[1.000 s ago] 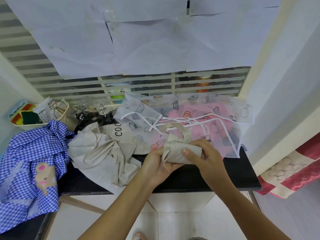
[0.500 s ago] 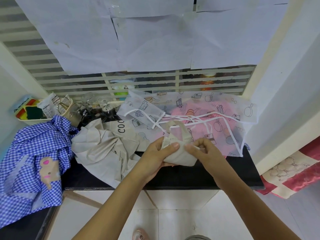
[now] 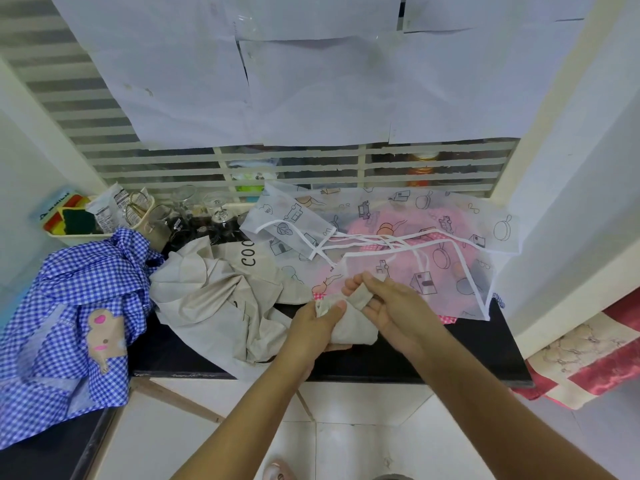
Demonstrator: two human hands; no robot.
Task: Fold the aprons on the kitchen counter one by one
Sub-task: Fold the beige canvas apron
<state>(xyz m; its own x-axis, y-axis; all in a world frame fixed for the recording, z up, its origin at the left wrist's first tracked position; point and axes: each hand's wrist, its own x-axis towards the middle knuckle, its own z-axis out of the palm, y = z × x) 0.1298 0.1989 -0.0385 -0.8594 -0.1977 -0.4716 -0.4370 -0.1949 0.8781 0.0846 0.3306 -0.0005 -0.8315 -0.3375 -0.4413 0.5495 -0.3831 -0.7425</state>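
A small folded beige apron bundle (image 3: 353, 329) is held just above the black counter (image 3: 433, 362). My left hand (image 3: 311, 327) grips its left end with the thumb on top. My right hand (image 3: 384, 299) pinches the bundle's beige strap (image 3: 360, 296) between its fingers. A crumpled beige apron (image 3: 221, 292) printed with letters lies to the left. Behind the hands a sheer white printed apron (image 3: 408, 237) with white ties is spread over something pink. A blue checked apron (image 3: 69, 306) is heaped at the far left.
Glasses (image 3: 207, 213) and a small basket of sponges and packets (image 3: 83, 220) stand at the back left by the slatted window. A red patterned cloth (image 3: 588, 362) hangs off to the right. White tiled floor lies below the counter's front edge.
The strap loop that stood above the bundle has been drawn down and is wound across its top by my right hand. My left hand has kept its hold on the bundle.
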